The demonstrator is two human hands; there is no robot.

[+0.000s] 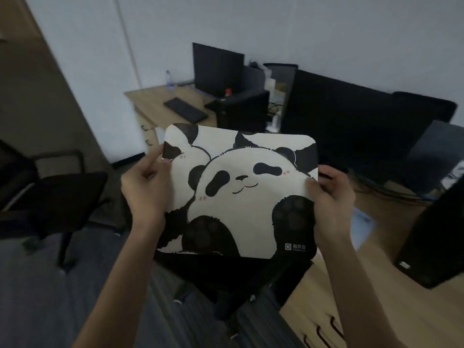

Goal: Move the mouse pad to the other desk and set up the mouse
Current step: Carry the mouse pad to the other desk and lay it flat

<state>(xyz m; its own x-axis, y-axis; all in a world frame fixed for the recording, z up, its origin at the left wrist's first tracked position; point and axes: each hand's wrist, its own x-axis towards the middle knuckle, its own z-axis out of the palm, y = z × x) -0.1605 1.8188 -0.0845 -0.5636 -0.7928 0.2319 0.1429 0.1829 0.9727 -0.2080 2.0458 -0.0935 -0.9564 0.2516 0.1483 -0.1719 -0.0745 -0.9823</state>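
I've got the pad (241,194) up in the air, both hands on it: left hand (148,187) pinching its left edge, right hand (331,194) clamped on its right edge, panda print facing me. It's over the chair (226,280), clear of any desk. This looks like the carry step. The far desk (153,102), with a keyboard (185,110) near its middle and a monitor (218,69) behind, seems the target. Next I'd need to lay the pad flat on bare wood beside that keyboard. No mouse in sight yet.
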